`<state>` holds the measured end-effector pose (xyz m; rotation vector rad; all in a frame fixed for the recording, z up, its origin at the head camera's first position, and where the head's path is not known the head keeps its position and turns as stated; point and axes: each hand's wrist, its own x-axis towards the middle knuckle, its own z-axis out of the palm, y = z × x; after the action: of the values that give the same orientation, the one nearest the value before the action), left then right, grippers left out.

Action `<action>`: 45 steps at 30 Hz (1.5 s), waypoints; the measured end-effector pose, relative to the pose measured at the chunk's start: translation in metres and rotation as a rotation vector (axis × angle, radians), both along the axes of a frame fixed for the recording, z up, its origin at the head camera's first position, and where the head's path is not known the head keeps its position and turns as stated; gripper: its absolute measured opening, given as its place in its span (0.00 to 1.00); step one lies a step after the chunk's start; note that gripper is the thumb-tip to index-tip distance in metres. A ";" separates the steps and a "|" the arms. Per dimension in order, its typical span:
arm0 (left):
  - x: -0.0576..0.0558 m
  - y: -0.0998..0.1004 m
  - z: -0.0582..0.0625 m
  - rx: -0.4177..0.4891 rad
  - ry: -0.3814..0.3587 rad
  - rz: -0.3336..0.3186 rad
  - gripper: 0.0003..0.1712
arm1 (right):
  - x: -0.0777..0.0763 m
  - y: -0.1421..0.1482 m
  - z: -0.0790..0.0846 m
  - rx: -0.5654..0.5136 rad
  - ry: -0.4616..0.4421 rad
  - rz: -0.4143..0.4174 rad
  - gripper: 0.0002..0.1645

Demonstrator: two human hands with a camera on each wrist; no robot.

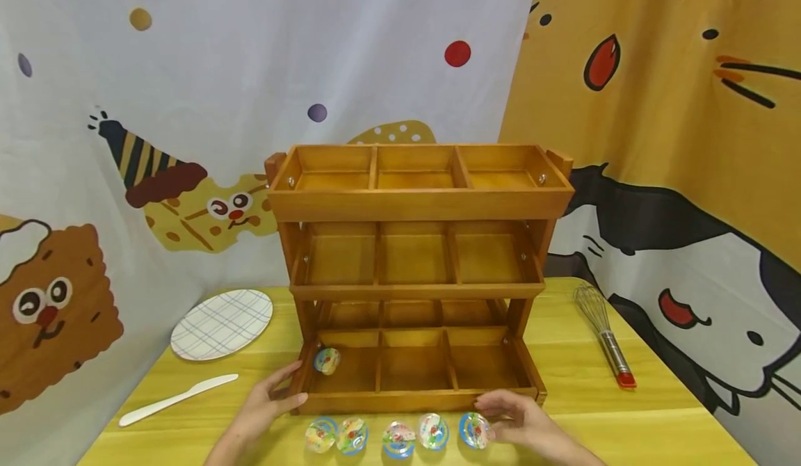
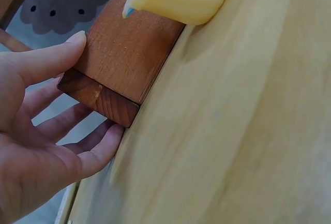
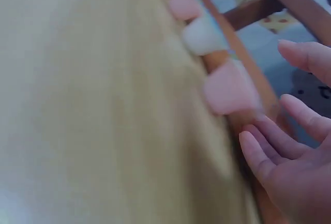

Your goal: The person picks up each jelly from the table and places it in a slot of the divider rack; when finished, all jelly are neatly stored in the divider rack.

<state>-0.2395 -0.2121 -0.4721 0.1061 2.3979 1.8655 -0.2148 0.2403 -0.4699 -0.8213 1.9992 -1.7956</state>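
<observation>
Nearest, five jelly cups (image 1: 398,436) line the yellow surface (image 1: 657,431) at six o'clock. The right hand (image 1: 532,428), grip spread and relaxed, touches the rightmost cup at five o'clock. The left hand (image 1: 265,403), grip spread, rests against the wooden rack (image 1: 416,278) at its seven o'clock corner. One jelly cup (image 1: 327,360) sits in the rack's lowest left compartment.

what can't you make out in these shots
- Right wrist view: heavy motion blur; the jelly cups are just pastel blobs.
- Head view: prints on the cup lids are too small to read.
- Head view: both forearms are cut off by the bottom edge.
- Left wrist view: the rack shows only one corner.
</observation>
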 end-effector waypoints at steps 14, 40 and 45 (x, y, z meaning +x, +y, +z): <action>0.000 0.000 0.000 -0.027 0.010 0.004 0.36 | 0.002 -0.012 -0.019 -0.024 -0.083 0.030 0.32; 0.001 0.004 -0.002 0.013 0.006 0.009 0.37 | 0.004 -0.011 -0.012 0.155 0.240 -0.175 0.27; 0.001 0.003 -0.002 0.006 0.017 0.002 0.37 | 0.000 -0.014 0.014 0.150 0.325 -0.222 0.26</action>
<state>-0.2380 -0.2095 -0.4739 0.1199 2.4049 1.8799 -0.2145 0.2259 -0.4562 -0.9231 2.4858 -1.6825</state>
